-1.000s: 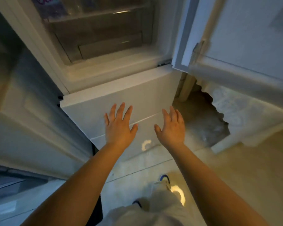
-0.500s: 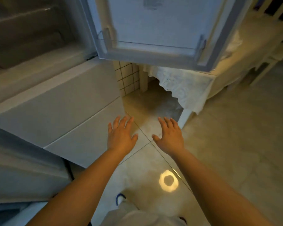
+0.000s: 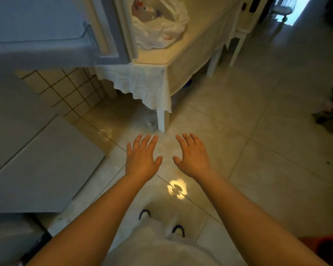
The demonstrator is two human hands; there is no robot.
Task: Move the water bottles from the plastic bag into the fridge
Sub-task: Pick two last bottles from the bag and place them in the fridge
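The plastic bag (image 3: 160, 25) sits on the counter (image 3: 200, 22) near its front-left corner, with bottles (image 3: 152, 15) inside it. The open fridge door (image 3: 52, 29) stands just left of the bag, overlapping the counter's left edge. The fridge (image 3: 37, 160) body lies at the left. Both hands, left hand (image 3: 141, 158) and right hand (image 3: 193, 156), hang side by side above the floor (image 3: 258, 141), in front of the counter's corner leg (image 3: 161, 120).

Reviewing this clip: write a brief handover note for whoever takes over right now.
Left hand: open, empty, held out over the floor.
Right hand: open, empty, beside it.
Bag: on the table ahead, behind the open fridge door; clear bottles seem to lie inside, count unclear.
Done: cannot tell; the fridge shelves are out of view.
Left: reach the bag, take a bottle, carry it to the fridge, repeat.
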